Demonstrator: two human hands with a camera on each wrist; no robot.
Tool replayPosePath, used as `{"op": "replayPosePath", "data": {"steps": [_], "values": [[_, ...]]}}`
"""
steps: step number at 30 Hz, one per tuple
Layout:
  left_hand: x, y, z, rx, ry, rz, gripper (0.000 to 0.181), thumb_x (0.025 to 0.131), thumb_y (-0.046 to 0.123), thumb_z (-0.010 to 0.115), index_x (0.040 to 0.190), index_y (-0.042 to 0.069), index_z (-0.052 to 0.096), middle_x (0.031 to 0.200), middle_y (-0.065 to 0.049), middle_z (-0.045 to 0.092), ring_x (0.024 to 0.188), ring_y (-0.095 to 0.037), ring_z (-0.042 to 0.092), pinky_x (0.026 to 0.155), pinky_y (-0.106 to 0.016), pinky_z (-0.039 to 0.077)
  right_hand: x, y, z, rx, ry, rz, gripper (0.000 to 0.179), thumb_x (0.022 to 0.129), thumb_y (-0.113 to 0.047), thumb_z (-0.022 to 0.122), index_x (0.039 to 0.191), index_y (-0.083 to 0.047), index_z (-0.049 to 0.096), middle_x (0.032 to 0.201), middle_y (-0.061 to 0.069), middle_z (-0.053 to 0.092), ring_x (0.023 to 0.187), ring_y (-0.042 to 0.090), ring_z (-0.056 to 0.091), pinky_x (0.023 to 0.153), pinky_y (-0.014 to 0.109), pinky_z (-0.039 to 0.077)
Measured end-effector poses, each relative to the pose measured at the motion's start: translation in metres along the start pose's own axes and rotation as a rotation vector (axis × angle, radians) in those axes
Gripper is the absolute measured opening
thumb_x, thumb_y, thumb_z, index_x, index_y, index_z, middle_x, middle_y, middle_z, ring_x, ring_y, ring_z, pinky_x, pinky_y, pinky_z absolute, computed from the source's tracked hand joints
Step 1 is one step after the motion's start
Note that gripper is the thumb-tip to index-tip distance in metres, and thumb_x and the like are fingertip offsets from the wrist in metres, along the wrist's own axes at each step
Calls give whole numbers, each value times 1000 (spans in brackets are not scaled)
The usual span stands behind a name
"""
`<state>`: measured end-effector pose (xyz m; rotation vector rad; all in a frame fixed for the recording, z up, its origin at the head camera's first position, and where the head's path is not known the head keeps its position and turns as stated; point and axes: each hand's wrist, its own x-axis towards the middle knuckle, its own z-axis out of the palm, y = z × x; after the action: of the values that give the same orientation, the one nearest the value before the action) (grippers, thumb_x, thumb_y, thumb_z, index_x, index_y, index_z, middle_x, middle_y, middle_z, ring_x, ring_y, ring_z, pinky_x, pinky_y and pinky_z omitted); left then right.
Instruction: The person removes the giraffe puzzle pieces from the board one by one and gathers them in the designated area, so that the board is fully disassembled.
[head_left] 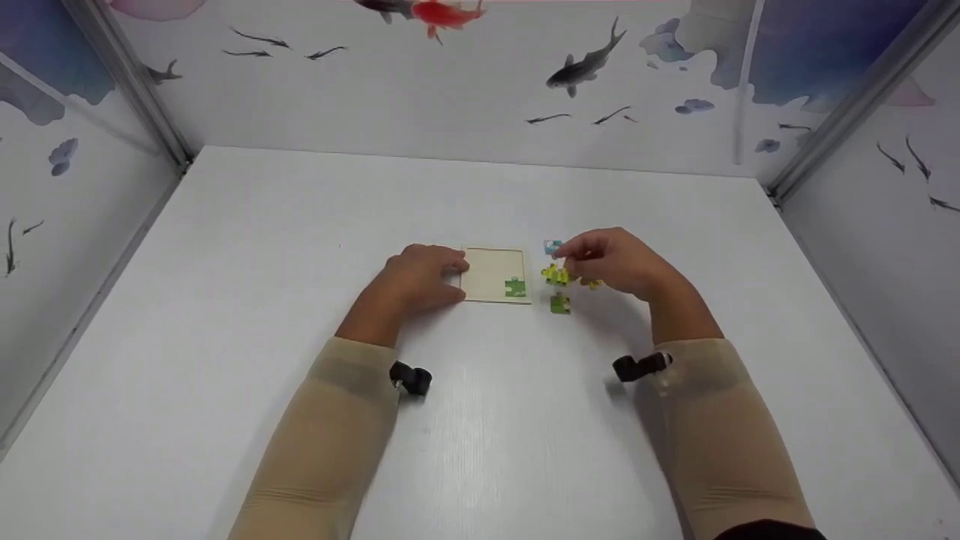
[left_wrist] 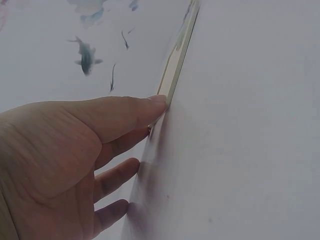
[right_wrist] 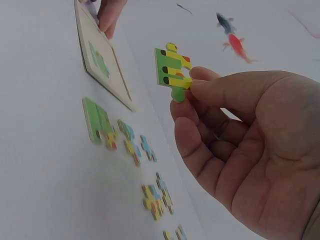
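A square wooden puzzle tray (head_left: 487,274) lies flat on the table, with one green puzzle piece (head_left: 515,287) in its near right corner. My left hand (head_left: 420,277) holds the tray by its left side, thumb at the near corner and fingers farther up. To the right of the tray, my right hand (head_left: 619,259) pinches a green and yellow puzzle piece (right_wrist: 169,67) between thumb and fingers, raised above the table. Below that hand, a green piece with a yellow patch (right_wrist: 98,121) lies nearest the tray.
Several loose pieces lie right of the tray, among them a yellow and blue piece (right_wrist: 152,201) and a small blue one (right_wrist: 148,148); my right hand partly covers them in the head view. White panels with painted fish (head_left: 585,67) enclose the white table (head_left: 465,420).
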<state>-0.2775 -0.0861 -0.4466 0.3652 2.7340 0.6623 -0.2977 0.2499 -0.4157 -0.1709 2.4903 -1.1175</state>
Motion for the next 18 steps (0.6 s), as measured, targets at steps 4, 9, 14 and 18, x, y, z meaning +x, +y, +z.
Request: {"op": "replayPosePath", "data": {"steps": [4, 9, 14, 18], "values": [[0, 0, -1, 12, -2, 7, 52, 98, 34, 74, 149, 29, 64, 168, 15, 48, 162, -27, 34, 133, -55, 28, -5, 18, -16, -8, -28, 27, 32, 102, -16, 72, 134, -22, 74, 115, 6, 71, 105, 25, 66, 92, 34, 60], [0, 2, -1, 1, 3, -9, 52, 97, 34, 75, 148, 29, 65, 167, 15, 48, 162, -26, 35, 132, -56, 29, -9, 36, -31, -24, -113, 68, 38, 98, -14, 76, 136, -22, 72, 107, 4, 74, 97, 22, 67, 87, 29, 61], [-1, 1, 0, 10, 1, -5, 52, 98, 34, 74, 148, 29, 65, 167, 14, 48, 162, -26, 34, 132, -56, 28, -9, 42, -34, -26, -132, 107, 42, 97, -16, 78, 138, -23, 71, 107, 2, 76, 97, 20, 68, 88, 27, 60], [0, 0, 0, 21, -3, 5, 52, 98, 34, 73, 149, 28, 64, 168, 13, 48, 162, -27, 34, 132, -56, 27, -8, 43, -33, -31, -115, 114, 44, 95, -17, 81, 138, -20, 70, 106, 1, 77, 96, 18, 69, 86, 26, 60]]}}
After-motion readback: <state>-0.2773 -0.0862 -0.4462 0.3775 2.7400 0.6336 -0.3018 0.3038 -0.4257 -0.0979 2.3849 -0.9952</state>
